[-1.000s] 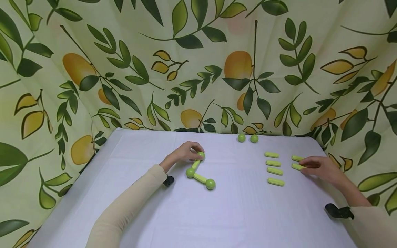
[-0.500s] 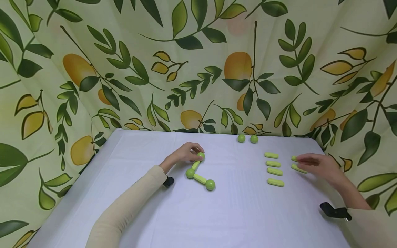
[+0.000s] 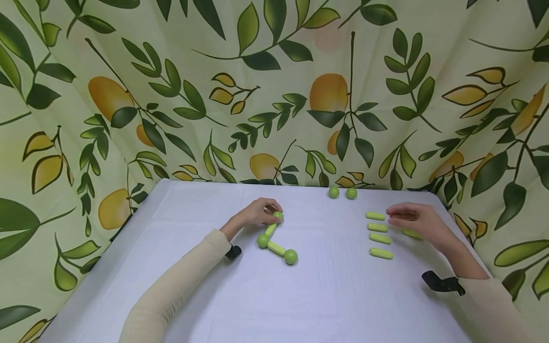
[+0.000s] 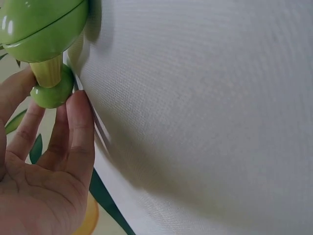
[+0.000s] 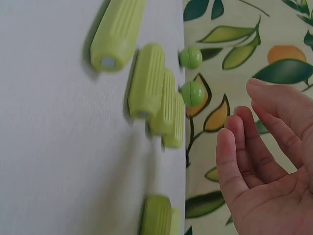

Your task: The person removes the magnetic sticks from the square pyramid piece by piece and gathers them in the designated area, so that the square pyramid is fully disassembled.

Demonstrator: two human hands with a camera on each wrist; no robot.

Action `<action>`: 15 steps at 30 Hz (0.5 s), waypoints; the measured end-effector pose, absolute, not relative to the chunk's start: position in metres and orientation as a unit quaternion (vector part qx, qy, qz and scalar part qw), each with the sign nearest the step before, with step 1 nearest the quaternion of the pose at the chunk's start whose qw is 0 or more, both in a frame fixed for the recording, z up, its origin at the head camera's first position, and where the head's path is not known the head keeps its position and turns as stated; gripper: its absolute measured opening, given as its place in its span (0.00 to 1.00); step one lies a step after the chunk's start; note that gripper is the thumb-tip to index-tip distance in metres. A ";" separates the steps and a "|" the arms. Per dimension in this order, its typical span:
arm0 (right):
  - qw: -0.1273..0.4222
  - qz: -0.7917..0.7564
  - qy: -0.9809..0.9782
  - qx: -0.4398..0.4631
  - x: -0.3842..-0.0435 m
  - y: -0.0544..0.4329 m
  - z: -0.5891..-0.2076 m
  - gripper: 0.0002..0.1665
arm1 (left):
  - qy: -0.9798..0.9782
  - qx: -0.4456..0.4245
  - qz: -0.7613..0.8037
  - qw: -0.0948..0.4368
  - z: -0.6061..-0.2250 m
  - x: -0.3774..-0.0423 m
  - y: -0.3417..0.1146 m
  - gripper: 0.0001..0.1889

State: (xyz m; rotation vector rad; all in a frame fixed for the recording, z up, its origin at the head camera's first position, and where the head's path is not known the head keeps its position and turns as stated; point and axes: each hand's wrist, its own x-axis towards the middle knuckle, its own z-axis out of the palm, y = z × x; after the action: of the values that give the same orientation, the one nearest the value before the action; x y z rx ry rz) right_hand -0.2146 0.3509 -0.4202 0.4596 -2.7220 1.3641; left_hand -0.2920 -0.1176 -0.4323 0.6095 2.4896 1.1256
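Note:
In the head view, my left hand (image 3: 257, 211) holds the far green ball (image 3: 278, 216) of a joined piece between thumb and fingers. From that ball a ribbed light-green rod (image 3: 270, 229) runs to a corner ball (image 3: 262, 241). A second rod (image 3: 276, 248) links the corner to a front ball (image 3: 290, 257), making a bent V shape on the cloth. My right hand (image 3: 424, 224) hovers above the table beside loose rods (image 3: 380, 238), fingers apart and nothing between them. The right wrist view shows this hand (image 5: 274, 161) empty, a rod (image 5: 147, 81) beyond its fingertips.
Two loose green balls (image 3: 333, 192) stand at the table's back edge. Several rods lie in a column at the right, and another rod (image 3: 412, 234) is partly behind my right hand. A leaf-patterned curtain (image 3: 274, 119) hangs behind the white-covered table (image 3: 326, 300).
My right hand has left the rods in the right-hand column, lifting and moving left toward the other column. My left hand stays on the far ball, and the joined piece keeps its place.

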 end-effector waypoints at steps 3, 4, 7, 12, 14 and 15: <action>0.018 0.455 -0.876 0.159 -0.218 0.338 -0.420 0.20 | 0.881 0.211 0.390 0.165 -0.433 -0.291 -0.116 0.16; 0.012 0.456 -0.875 0.160 -0.220 0.333 -0.420 0.20 | 0.883 0.209 0.388 0.162 -0.433 -0.290 -0.116 0.17; -0.005 0.461 -0.873 0.160 -0.224 0.321 -0.422 0.20 | 0.891 0.195 0.381 0.155 -0.433 -0.289 -0.114 0.18; -0.019 0.475 -0.866 0.153 -0.231 0.302 -0.422 0.22 | 0.903 0.163 0.369 0.148 -0.432 -0.287 -0.112 0.18; -0.024 0.486 -0.861 0.148 -0.233 0.295 -0.422 0.23 | 0.904 0.159 0.369 0.147 -0.431 -0.285 -0.111 0.18; -0.028 0.492 -0.858 0.146 -0.234 0.291 -0.422 0.23 | 0.904 0.161 0.369 0.147 -0.431 -0.285 -0.111 0.17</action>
State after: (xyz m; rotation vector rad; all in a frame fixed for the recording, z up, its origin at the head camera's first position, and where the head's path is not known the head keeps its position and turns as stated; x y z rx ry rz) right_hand -0.2341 0.2914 -0.4222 0.4678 -2.7440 1.5748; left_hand -0.2851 -0.1105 -0.4314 0.4645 2.6011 1.0616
